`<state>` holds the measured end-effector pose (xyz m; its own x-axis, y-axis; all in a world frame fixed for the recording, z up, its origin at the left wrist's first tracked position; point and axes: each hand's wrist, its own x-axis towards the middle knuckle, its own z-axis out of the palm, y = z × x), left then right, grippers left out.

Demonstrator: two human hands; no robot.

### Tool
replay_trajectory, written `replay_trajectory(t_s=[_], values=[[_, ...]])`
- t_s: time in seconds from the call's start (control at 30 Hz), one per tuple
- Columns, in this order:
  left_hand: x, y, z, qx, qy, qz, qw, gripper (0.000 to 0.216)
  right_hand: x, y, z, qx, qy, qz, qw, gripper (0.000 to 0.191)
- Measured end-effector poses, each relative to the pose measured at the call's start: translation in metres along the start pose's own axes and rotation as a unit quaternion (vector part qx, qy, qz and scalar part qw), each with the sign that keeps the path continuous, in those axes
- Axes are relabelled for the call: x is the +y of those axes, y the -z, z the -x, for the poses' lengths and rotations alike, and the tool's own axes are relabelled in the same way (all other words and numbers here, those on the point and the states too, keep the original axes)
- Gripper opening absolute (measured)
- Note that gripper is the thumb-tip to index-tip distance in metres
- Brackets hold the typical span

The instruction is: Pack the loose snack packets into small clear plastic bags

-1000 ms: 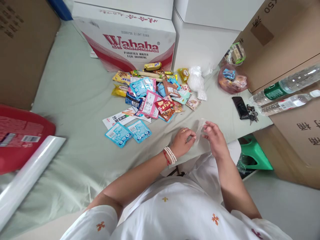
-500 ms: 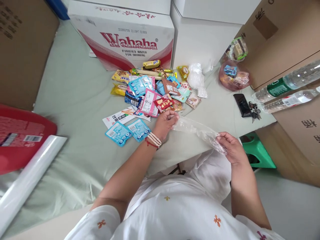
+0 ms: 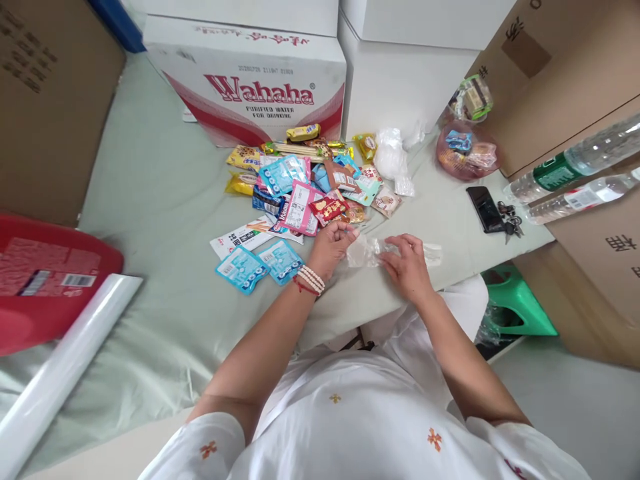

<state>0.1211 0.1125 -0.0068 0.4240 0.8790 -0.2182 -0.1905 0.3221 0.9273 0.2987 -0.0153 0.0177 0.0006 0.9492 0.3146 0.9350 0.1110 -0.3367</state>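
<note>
A clear plastic bag [image 3: 366, 252] stretches sideways between my hands, low over the cloth-covered table. My left hand [image 3: 330, 250], with a beaded bracelet at the wrist, pinches the bag's left end. Partway along the bag, my right hand [image 3: 406, 265] has its thumb and fingers around the film, and a loose end sticks out to its right. Just beyond my left hand lies a heap of wrapped snacks, among them a red packet [image 3: 329, 208], a pink packet [image 3: 300, 208] and a light blue packet [image 3: 281, 260].
A Wahaha water carton [image 3: 255, 87] and a white box [image 3: 395, 87] stand behind the snacks. To the right are a pinkish bowl [image 3: 465, 172] of snacks, a phone [image 3: 484, 208], keys [image 3: 511, 220] and plastic bottles [image 3: 555, 172]. A red container [image 3: 50, 280] and white roll [image 3: 70, 373] lie left.
My right hand has moved left along the bag, closer to my left hand. The bag's right end now trails past it, flatter and lower. My left hand keeps its pinch.
</note>
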Motion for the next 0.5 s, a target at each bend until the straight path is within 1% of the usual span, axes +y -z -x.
replay_trajectory(t_s=[0.07, 0.13, 0.2, 0.23, 0.27, 0.3, 0.33, 0.37, 0.4, 0.47, 0.5], values=[[-0.001, -0.001, 0.001, 0.004, -0.024, 0.03, 0.999, 0.048, 0.004, -0.004, -0.007, 0.023, -0.037, -0.016, 0.999, 0.02], [-0.004, -0.005, 0.003, -0.015, -0.041, 0.054, 0.998, 0.057, 0.003, -0.001, -0.011, 0.054, -0.098, -0.043, 0.993, 0.02], [-0.008, -0.01, 0.004, -0.036, -0.034, 0.053, 0.997, 0.073, -0.003, 0.006, -0.014, 0.075, -0.168, -0.115, 0.976, 0.02], [-0.011, -0.013, 0.005, -0.039, -0.023, 0.044, 0.998, 0.08, -0.007, 0.009, -0.015, 0.077, -0.205, -0.176, 0.96, 0.02], [-0.014, -0.015, 0.005, -0.036, -0.01, 0.036, 0.999, 0.086, -0.011, 0.012, -0.017, 0.075, -0.244, -0.25, 0.934, 0.021], [-0.016, -0.017, 0.005, -0.031, 0.003, 0.031, 0.999, 0.087, -0.015, 0.016, -0.019, 0.074, -0.281, -0.325, 0.9, 0.024], [-0.018, -0.017, 0.005, -0.028, 0.014, 0.029, 0.999, 0.084, -0.017, 0.019, -0.021, 0.075, -0.315, -0.394, 0.86, 0.027], [-0.02, -0.017, 0.005, -0.029, 0.022, 0.03, 0.999, 0.075, -0.019, 0.022, -0.023, 0.077, -0.343, -0.451, 0.82, 0.031], [-0.02, -0.016, 0.004, -0.039, 0.03, 0.032, 0.998, 0.062, -0.019, 0.026, -0.024, 0.079, -0.363, -0.495, 0.785, 0.033], [-0.018, -0.013, 0.003, -0.075, 0.049, 0.033, 0.995, 0.038, -0.017, 0.034, -0.027, 0.087, -0.392, -0.55, 0.732, 0.037], [-0.016, -0.012, 0.003, -0.093, 0.06, 0.037, 0.993, 0.035, -0.014, 0.037, -0.028, 0.089, -0.404, -0.565, 0.714, 0.039]])
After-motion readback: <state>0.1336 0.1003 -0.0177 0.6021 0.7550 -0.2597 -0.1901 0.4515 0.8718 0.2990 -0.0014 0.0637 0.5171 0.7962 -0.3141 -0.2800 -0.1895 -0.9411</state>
